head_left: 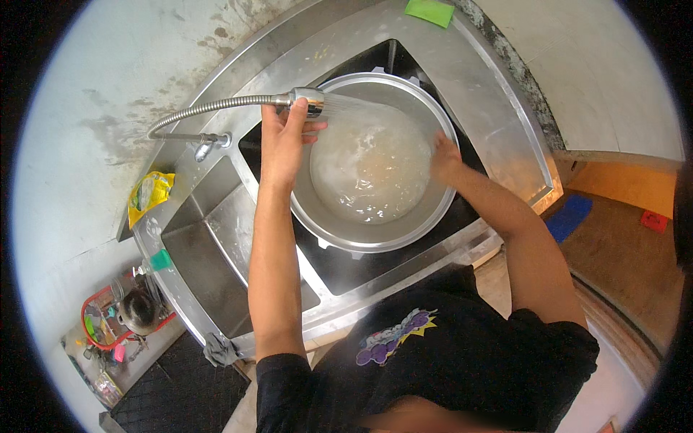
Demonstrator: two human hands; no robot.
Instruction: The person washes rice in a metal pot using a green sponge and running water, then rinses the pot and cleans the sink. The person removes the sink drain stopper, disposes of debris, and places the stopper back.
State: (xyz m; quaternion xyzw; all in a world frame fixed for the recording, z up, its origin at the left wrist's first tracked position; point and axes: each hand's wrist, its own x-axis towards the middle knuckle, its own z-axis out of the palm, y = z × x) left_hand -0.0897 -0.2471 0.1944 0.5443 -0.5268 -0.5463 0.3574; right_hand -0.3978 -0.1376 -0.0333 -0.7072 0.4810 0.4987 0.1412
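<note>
A large round metal pot [373, 238] rests in the right basin of a stainless steel sink, holding cloudy water [373, 168] with bubbles on its surface. My left hand [289, 135] grips a chrome spray head [308, 102] on a flexible metal hose [216, 104] at the pot's upper left rim. Water sprays from it to the right, into the pot. My right hand [446, 157] is at the inside of the pot's right wall, above the water. It is blurred, and whether its fingers touch the wall is hard to tell.
The hose joins a wall-side tap [204, 149]. A yellow packet [150, 196] and a green-topped item [160, 260] sit on the sink's left rim. A grey cloth [219, 349] hangs at the near left corner. A green sponge-like pad [430, 12] lies at the back. A red basket [86, 303] stands lower left.
</note>
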